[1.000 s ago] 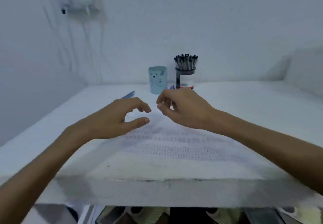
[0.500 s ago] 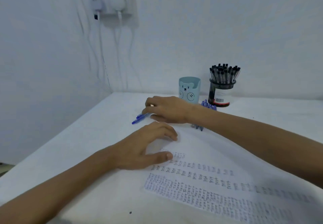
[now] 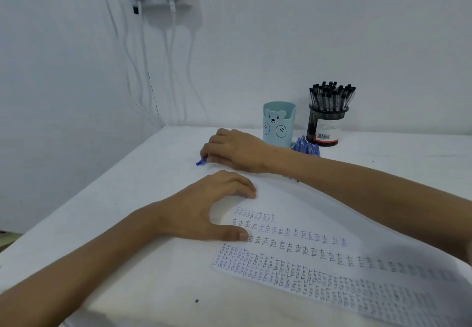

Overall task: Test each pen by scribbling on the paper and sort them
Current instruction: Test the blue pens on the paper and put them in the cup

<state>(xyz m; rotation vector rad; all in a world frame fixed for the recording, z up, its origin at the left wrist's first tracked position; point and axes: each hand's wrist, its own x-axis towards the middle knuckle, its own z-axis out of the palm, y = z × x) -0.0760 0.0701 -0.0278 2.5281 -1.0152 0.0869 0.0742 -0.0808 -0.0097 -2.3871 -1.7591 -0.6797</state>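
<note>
Blue pen (image 3: 201,162) lies flat on the desk (image 3: 127,211), just past the paper's (image 3: 293,199) top-left corner, long axis approx left-right. Only its left end shows. My right hand (image 3: 236,150) is on top w/ fingers (image 3: 208,153) curled over it; can't tell if they actually pinch it. Left hand (image 3: 212,209), close by, fingers spread, presses the paper.

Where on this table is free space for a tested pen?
Free: the table strip between its left edge and the left hand; the stretch right of the black mesh pen holder, along the wall. Crowded: around the bear cup, the blue pen pile and the right hand on the blue pen; the paper fills the middle.
</note>
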